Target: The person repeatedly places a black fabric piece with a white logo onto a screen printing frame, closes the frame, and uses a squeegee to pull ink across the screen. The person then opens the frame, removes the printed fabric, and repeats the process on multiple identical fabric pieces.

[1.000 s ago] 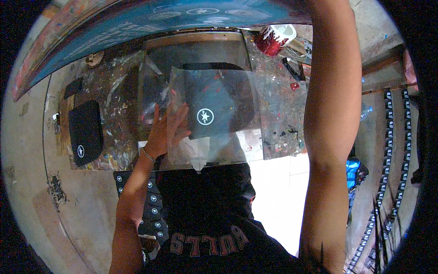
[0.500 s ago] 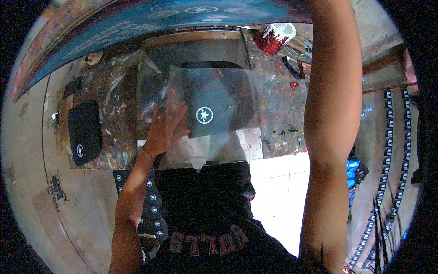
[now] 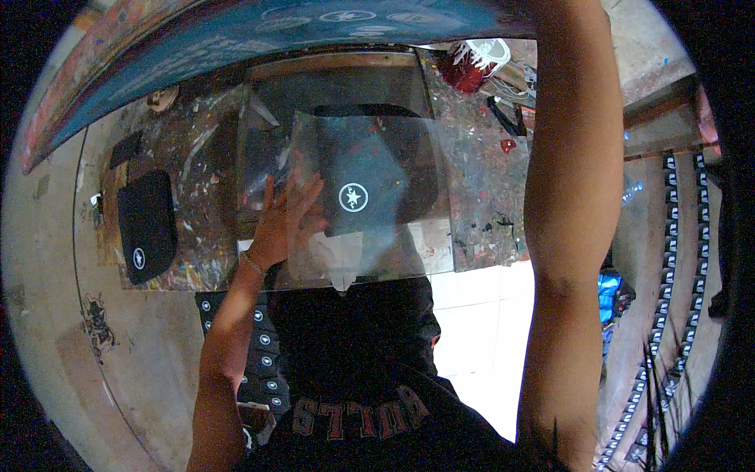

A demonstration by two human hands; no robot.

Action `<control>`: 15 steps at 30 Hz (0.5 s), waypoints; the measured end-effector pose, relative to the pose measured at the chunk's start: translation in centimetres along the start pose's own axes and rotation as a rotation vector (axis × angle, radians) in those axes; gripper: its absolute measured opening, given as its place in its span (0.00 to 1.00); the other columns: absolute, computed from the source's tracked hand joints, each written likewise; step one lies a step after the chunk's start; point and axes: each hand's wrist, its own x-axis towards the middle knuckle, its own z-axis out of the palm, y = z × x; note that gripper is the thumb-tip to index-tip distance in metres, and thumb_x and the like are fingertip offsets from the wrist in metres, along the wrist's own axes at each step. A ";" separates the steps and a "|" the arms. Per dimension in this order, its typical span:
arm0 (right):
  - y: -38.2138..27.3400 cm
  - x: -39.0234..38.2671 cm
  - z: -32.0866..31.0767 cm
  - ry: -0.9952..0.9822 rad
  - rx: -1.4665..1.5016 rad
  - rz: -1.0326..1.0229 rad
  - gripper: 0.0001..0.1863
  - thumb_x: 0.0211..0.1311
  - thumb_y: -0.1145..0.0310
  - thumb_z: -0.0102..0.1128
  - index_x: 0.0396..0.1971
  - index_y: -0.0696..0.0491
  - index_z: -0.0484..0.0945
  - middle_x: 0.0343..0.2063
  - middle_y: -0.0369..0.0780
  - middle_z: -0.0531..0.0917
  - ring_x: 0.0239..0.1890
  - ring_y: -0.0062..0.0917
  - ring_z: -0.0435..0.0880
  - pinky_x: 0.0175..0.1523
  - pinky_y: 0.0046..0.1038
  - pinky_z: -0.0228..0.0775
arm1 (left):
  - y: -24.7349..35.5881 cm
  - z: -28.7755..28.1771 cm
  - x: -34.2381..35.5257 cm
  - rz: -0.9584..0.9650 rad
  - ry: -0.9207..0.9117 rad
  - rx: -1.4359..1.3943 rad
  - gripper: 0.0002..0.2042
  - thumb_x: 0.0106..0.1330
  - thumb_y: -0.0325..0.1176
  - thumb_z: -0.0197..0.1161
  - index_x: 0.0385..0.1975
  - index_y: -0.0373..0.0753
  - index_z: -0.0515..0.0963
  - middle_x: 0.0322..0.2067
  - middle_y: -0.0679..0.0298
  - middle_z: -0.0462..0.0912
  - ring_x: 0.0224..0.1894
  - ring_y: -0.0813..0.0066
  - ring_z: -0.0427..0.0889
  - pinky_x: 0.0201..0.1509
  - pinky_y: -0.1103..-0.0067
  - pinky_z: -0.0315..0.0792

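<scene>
- The left hand (image 3: 285, 224) lies flat with fingers spread on a clear plastic sheet (image 3: 370, 200).
- Under the sheet, a black fabric piece (image 3: 377, 169) with a white star emblem rests on the paint-spattered table (image 3: 480, 197).
- The right arm (image 3: 570, 197) reaches up out of view; its fingers cannot be seen.
- A red cup (image 3: 472, 67) stands farther back.

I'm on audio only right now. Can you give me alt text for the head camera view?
The person's left hand lies flat on a clear plastic sheet covering a dark fabric piece with a white star-in-circle print, on a paint-spattered worktable. The right arm reaches up to a raised blue-green printing screen; its hand is out of view. Another printed black piece lies at left.
</scene>
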 end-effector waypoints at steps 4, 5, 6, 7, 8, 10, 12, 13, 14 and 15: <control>-0.4 0.1 -0.3 -0.020 0.164 0.132 0.19 0.68 0.54 0.52 0.37 0.55 0.84 0.31 0.62 0.84 0.38 0.57 0.85 0.48 0.49 0.76 | 4.0 -2.3 1.6 -0.307 0.196 -0.415 0.24 0.76 0.45 0.59 0.68 0.43 0.73 0.69 0.50 0.71 0.71 0.55 0.68 0.76 0.57 0.54; -0.8 0.3 -0.2 0.036 0.186 0.177 0.22 0.68 0.52 0.52 0.33 0.57 0.84 0.29 0.62 0.83 0.35 0.56 0.86 0.47 0.48 0.77 | 6.0 -2.9 2.1 -0.549 0.215 -0.594 0.22 0.77 0.43 0.58 0.66 0.43 0.75 0.67 0.49 0.73 0.68 0.56 0.72 0.74 0.59 0.60; -1.3 0.5 -0.6 0.036 0.249 0.244 0.24 0.68 0.51 0.52 0.29 0.58 0.84 0.26 0.61 0.83 0.32 0.54 0.85 0.46 0.47 0.77 | 9.1 -2.6 3.5 -0.466 0.271 -0.844 0.21 0.78 0.43 0.57 0.66 0.42 0.76 0.63 0.51 0.77 0.62 0.60 0.76 0.68 0.63 0.66; -1.9 0.9 -0.8 0.039 0.311 0.311 0.27 0.68 0.49 0.52 0.24 0.60 0.84 0.24 0.60 0.83 0.29 0.51 0.85 0.44 0.46 0.78 | 12.4 -2.3 5.2 -0.523 0.260 -1.083 0.20 0.80 0.44 0.55 0.65 0.41 0.76 0.59 0.53 0.80 0.56 0.64 0.79 0.62 0.67 0.72; -2.5 0.6 -1.6 -0.028 0.409 0.415 0.30 0.68 0.48 0.52 0.20 0.61 0.83 0.21 0.58 0.82 0.26 0.48 0.85 0.42 0.45 0.78 | 15.3 -2.3 7.0 -0.409 0.193 -1.224 0.21 0.80 0.44 0.55 0.65 0.41 0.76 0.59 0.55 0.80 0.55 0.67 0.79 0.59 0.69 0.74; -3.6 0.6 -2.9 -0.118 0.504 0.527 0.33 0.68 0.47 0.53 0.14 0.62 0.80 0.13 0.50 0.78 0.18 0.38 0.79 0.34 0.41 0.77 | 17.6 -4.0 8.1 -0.253 0.130 -1.278 0.22 0.78 0.43 0.58 0.65 0.38 0.74 0.61 0.55 0.78 0.56 0.67 0.79 0.57 0.69 0.75; -4.6 0.4 -4.3 -0.202 0.548 0.593 0.35 0.68 0.46 0.54 0.10 0.61 0.77 0.08 0.45 0.75 0.13 0.31 0.76 0.28 0.37 0.75 | 18.9 -7.5 6.8 -0.071 0.255 -1.130 0.26 0.72 0.40 0.66 0.66 0.34 0.72 0.64 0.52 0.75 0.59 0.61 0.78 0.60 0.67 0.75; -5.2 0.1 -4.8 -0.253 0.543 0.615 0.35 0.68 0.46 0.54 0.09 0.61 0.76 0.07 0.44 0.75 0.12 0.30 0.75 0.27 0.35 0.74 | 19.1 -9.8 5.9 0.033 0.314 -1.035 0.29 0.70 0.38 0.70 0.66 0.33 0.71 0.66 0.51 0.73 0.61 0.58 0.77 0.61 0.65 0.75; -5.6 -0.3 -5.2 -0.305 0.536 0.636 0.36 0.69 0.45 0.55 0.08 0.60 0.76 0.07 0.43 0.74 0.12 0.29 0.74 0.26 0.34 0.73 | 16.5 -13.3 4.1 0.046 0.525 -0.412 0.39 0.61 0.39 0.76 0.69 0.30 0.66 0.65 0.49 0.72 0.66 0.48 0.71 0.71 0.58 0.66; -6.1 -1.1 -4.8 -0.370 0.529 0.668 0.37 0.69 0.44 0.54 0.08 0.59 0.75 0.06 0.42 0.73 0.11 0.28 0.74 0.24 0.33 0.72 | 14.7 -16.3 3.5 -0.034 0.710 -0.219 0.41 0.58 0.39 0.78 0.70 0.32 0.65 0.65 0.49 0.73 0.67 0.48 0.71 0.71 0.57 0.64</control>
